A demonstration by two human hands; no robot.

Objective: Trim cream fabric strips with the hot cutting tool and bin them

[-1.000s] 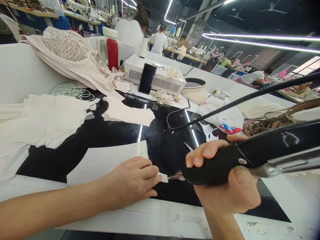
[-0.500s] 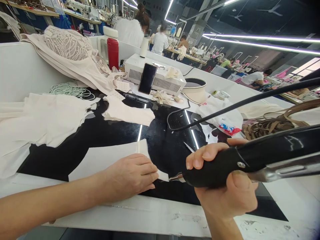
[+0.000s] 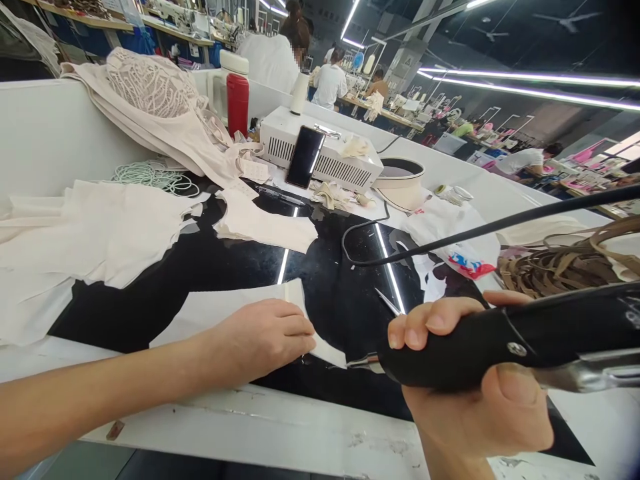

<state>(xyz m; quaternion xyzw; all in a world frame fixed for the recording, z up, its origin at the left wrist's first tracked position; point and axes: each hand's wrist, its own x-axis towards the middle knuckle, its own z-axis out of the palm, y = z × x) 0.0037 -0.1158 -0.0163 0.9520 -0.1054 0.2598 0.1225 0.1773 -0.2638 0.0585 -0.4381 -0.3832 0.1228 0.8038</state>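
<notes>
My left hand (image 3: 270,337) rests on a white cloth piece (image 3: 210,317) with its fingers bent and closed at the right edge. The cloth's narrow corner points right beyond the fingertips. Wrapped in my right hand (image 3: 475,420) is a black corded hand tool (image 3: 450,350) with a metal lever along its underside. Its slim metal tip meets or nearly meets the cloth's corner. Pointed tweezers (image 3: 387,303) lie behind the right hand, partly hidden. A cream cut piece (image 3: 270,223) lies farther back on the black glossy board (image 3: 333,287).
White cloth pieces (image 3: 110,230) are piled at left, beside mint cord (image 3: 153,179) and beige lace garments (image 3: 150,100). At the back stand a vented white box (image 3: 343,170), phone (image 3: 305,157) and red bottle (image 3: 237,103). Brown straps (image 3: 560,267) lie right; a black cable (image 3: 500,223) crosses above.
The whole view has shifted slightly. My left fingers are bent more tightly at the cloth's edge. The tool in my right hand has its tip still at the cloth's corner.
</notes>
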